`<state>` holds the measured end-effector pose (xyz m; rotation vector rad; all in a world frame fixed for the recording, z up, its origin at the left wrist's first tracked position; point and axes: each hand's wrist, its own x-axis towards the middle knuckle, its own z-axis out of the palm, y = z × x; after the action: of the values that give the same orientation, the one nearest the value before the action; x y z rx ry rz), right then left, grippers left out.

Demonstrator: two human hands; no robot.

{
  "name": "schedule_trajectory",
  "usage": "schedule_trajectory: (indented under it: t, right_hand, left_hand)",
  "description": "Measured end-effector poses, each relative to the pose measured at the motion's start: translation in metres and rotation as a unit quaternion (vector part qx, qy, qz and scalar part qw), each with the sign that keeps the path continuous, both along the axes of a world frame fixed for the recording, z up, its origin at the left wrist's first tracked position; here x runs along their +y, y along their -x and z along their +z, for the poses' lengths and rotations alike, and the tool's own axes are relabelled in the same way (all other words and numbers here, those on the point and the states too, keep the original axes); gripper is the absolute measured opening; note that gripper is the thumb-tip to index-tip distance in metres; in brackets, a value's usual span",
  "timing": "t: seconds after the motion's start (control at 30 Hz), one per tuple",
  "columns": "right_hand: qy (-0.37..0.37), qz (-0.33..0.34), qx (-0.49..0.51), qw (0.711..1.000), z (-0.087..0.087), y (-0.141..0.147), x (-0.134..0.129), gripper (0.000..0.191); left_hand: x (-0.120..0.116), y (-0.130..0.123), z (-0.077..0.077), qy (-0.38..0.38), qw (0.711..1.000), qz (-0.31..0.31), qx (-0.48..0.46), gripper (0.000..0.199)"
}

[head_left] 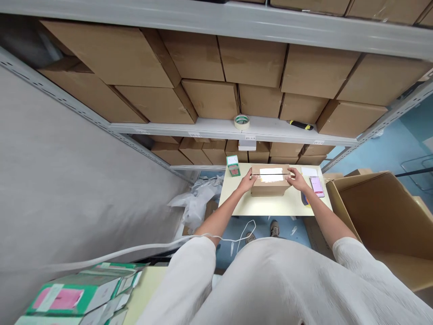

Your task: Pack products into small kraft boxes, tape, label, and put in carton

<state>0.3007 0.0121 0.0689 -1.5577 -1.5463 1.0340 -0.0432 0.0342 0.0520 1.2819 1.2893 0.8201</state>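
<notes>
A small cardboard box [268, 189] stands on the pale yellow table [237, 205] in front of me. White labels [271, 177] lie on its top, crossed by a thin dark line that looks like the gap between the flaps. My left hand [248, 180] grips the box at its upper left edge, with the fingers bent over it. On the opposite side, my right hand [297, 179] holds the upper right edge the same way. Near my right forearm lie a phone [317, 186] with a lit screen and a dark blue and yellow object, partly hidden.
A green and white small box [233, 166] stands at the table's back left. Shelves above hold cardboard boxes, a tape roll [241, 122] and a utility knife [300, 125]. A large open carton [382, 212] is at right. A white cable [135, 249] crosses by my left arm.
</notes>
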Motion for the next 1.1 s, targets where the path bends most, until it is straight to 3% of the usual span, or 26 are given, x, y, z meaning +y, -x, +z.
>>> schedule_trajectory:
  t: [0.27,0.6,0.8,0.93,1.03,1.1]
  right_hand:
    - [0.003,0.018,-0.016,1.000,-0.012,-0.014,-0.016,0.060]
    - [0.052,0.030,-0.025,0.998,-0.024,-0.010,-0.034,0.060]
    - [0.093,0.010,-0.041,0.995,-0.036,0.000,-0.029,0.066]
    - [0.088,0.008,-0.040,0.995,-0.043,0.003,-0.026,0.067]
    - [0.067,0.008,-0.045,0.997,-0.048,0.004,-0.025,0.065]
    - [0.057,0.007,-0.046,0.997,-0.051,0.004,-0.024,0.064]
  left_hand:
    - [-0.013,-0.016,-0.015,0.022,0.997,-0.034,0.060,0.097]
    - [-0.027,-0.007,-0.037,0.027,0.992,-0.069,0.099,0.086]
    - [-0.022,-0.011,-0.051,0.022,0.988,-0.043,0.148,0.077]
    - [-0.026,-0.010,-0.051,-0.081,0.968,-0.046,0.232,0.075]
    - [-0.034,-0.014,-0.043,-0.214,0.920,-0.099,0.314,0.064]
    - [-0.038,-0.020,-0.038,-0.259,0.884,-0.164,0.353,0.058]
